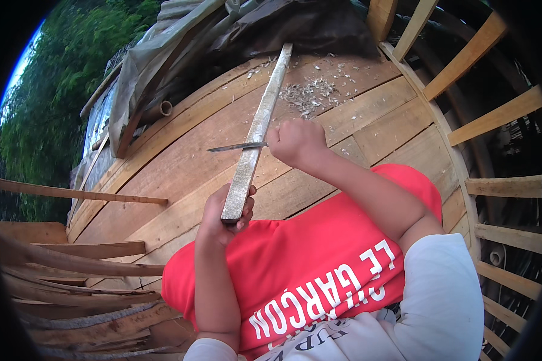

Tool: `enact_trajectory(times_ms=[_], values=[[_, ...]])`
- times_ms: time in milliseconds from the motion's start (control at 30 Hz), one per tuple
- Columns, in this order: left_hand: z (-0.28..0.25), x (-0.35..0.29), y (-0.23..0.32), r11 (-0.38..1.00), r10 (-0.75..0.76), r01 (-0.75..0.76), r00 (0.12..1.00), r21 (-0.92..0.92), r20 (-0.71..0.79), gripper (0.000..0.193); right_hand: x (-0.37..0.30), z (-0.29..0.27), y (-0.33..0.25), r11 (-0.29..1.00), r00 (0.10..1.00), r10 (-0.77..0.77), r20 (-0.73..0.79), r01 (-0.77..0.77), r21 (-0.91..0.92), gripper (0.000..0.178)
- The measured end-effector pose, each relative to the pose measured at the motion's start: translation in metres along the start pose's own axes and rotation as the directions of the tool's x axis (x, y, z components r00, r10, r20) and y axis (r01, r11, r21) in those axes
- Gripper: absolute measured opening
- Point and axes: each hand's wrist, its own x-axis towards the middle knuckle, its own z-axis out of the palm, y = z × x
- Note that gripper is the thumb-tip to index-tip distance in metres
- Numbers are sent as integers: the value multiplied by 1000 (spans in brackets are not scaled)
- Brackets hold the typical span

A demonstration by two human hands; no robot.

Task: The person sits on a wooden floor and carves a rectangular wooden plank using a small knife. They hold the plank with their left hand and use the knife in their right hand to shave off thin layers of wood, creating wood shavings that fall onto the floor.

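Note:
A long, squared wooden stick slants away from me, its near end gripped by my left hand with the fingers wrapped round from below. The stick's far end rests by the dark sheet at the back. In my right hand, closed in a fist, is a knife. Its thin dark blade lies across the stick's upper face, about midway along, and points left. The knife's handle is hidden inside the fist.
Pale wood shavings lie on the plank floor right of the stick's far half. A slatted wooden railing curves along the right. Loose boards are stacked at lower left. A dark sheet hangs at the back.

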Motion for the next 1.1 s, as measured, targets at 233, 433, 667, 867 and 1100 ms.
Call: enact_trajectory(times_ms=[233, 433, 667, 867, 1100], values=[[10, -4, -4, 995, 54, -47, 995, 86, -82, 30, -3, 10, 1, 998, 996, 22, -88, -16, 64, 46], [4, -2, -7, 1000, 3, -4, 995, -4, -100, 29, -27, 5, -29, 993, 995, -103, -17, 103, 60, 45], [4, -1, -1, 1000, 29, -29, 999, -1, -46, 29, -33, 7, -36, 994, 995, -97, 4, 97, 43, 44], [6, -1, -5, 1000, 30, -30, 999, -1, -17, 30, 8, 7, 5, 1000, 996, 27, -91, -26, 10, 44], [-5, 3, -2, 994, 3, 2, 999, -113, 42, 31, -10, 10, -12, 987, 986, -137, -91, 144, 68, 39]])
